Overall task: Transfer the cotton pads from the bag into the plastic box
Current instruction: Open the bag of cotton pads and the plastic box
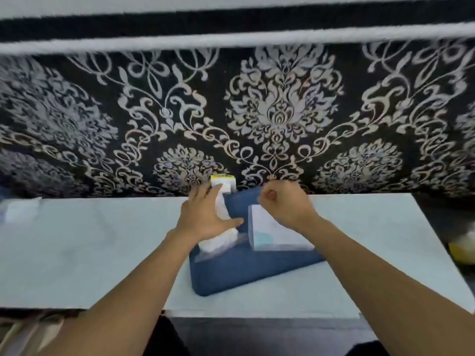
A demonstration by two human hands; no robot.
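- The left hand (205, 214) has its fingers spread and wrapped over the bag (223, 199) of cotton pads, thumb reaching toward the blue tray's middle; it grips the bag, whose yellow-topped label end sticks up behind the fingers.
- The right hand (282, 204) is curled into a loose fist over the far edge of the plastic box (272, 232); blur hides whether anything is pinched inside it.
- The bag's white lower end (221, 241) bulges below the left palm, just beside the clear box.
- Bag and box both sit on a blue tray (244, 273) on the pale table (90, 253).
- Judged step: early, bag being steadied for opening or drawing pads out.
- Next move calls for 1 hand holding the bag firm while the other pulls pads across into the box.
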